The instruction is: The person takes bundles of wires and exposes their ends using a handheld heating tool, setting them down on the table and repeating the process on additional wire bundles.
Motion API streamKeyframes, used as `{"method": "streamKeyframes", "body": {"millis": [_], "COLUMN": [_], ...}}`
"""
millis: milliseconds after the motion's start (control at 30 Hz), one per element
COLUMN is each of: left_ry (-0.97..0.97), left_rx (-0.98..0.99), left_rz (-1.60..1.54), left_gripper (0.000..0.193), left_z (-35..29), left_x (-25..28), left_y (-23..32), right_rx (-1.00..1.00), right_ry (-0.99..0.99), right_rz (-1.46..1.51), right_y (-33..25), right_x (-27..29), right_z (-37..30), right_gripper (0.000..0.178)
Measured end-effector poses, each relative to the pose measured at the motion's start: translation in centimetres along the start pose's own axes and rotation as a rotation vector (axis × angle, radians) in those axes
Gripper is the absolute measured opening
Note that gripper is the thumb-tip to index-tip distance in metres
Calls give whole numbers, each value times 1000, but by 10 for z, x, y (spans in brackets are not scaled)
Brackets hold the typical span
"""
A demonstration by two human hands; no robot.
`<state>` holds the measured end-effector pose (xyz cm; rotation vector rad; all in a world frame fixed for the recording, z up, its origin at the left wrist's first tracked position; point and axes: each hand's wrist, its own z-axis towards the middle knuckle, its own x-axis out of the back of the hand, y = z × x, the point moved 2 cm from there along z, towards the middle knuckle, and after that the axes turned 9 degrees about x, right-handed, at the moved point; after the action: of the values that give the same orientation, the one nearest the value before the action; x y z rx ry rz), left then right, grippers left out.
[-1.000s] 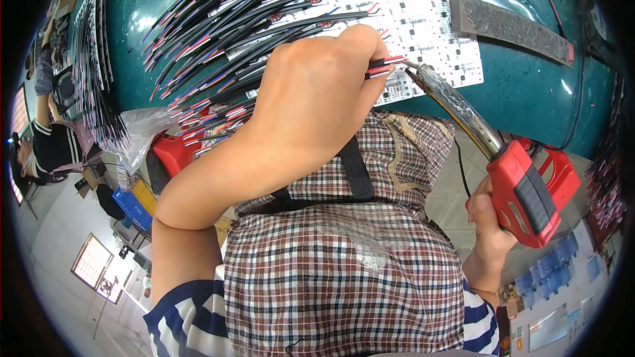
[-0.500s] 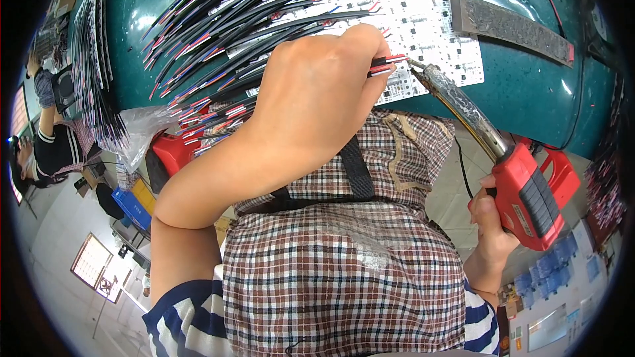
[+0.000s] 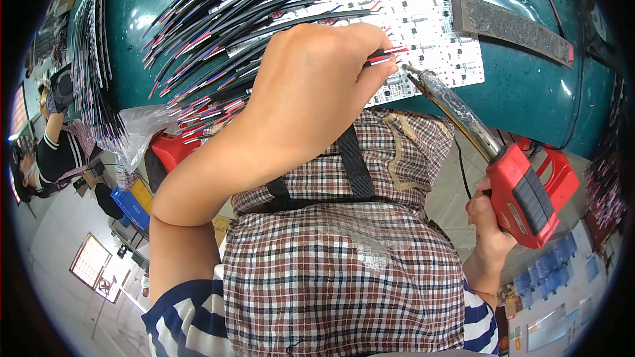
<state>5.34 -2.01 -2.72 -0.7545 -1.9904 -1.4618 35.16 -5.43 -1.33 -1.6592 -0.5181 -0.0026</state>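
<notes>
My left hand [image 3: 311,86] is closed in a pinch on a black cable [image 3: 378,61], whose red-tipped wire ends poke out past the fingertips over the white circuit board panel [image 3: 453,59]. In my right hand [image 3: 491,231] is a red soldering gun [image 3: 526,198] with a black grip. Its long metal barrel [image 3: 456,106] slants up to the left, and the tip sits close beside the wire ends. Whether tip and wires touch, I cannot tell. Many black cables [image 3: 231,26] with red, white and blue ends lie across the panel's left part.
A grey, worn bar [image 3: 509,30] rests on the green table [image 3: 522,109] at the right. Further left lies another bundle of cables [image 3: 92,73] near a clear plastic bag [image 3: 142,129]. A co-worker [image 3: 56,152] is at the far left. More wires [image 3: 605,178] hang at the right.
The left hand has shifted slightly left and the wire ends now point a bit higher. The soldering gun has moved slightly left, its tip slightly lower.
</notes>
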Motion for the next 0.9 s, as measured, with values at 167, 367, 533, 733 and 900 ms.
{"method": "streamKeyframes", "body": {"millis": [167,367,533,733,900], "left_ry": [30,14,12,-52,133], "left_rx": [-31,-37,-33,64,52], "left_rz": [-6,2,-5,-118,-41], "left_gripper": [17,16,17,13,13], "left_z": [0,1,0,-1,0], "left_x": [-2,-1,-3,2,17], "left_y": [-1,2,0,2,5], "right_rx": [75,36,-86,-49,111], "right_ry": [-22,61,28,58,51], "right_rz": [-40,25,110,119,101], "right_y": [-1,-2,-11,-15,-9], "right_x": [0,1,7,1,-2], "right_z": [4,3,3,10,13], "right_gripper": [28,23,27,23,19]}}
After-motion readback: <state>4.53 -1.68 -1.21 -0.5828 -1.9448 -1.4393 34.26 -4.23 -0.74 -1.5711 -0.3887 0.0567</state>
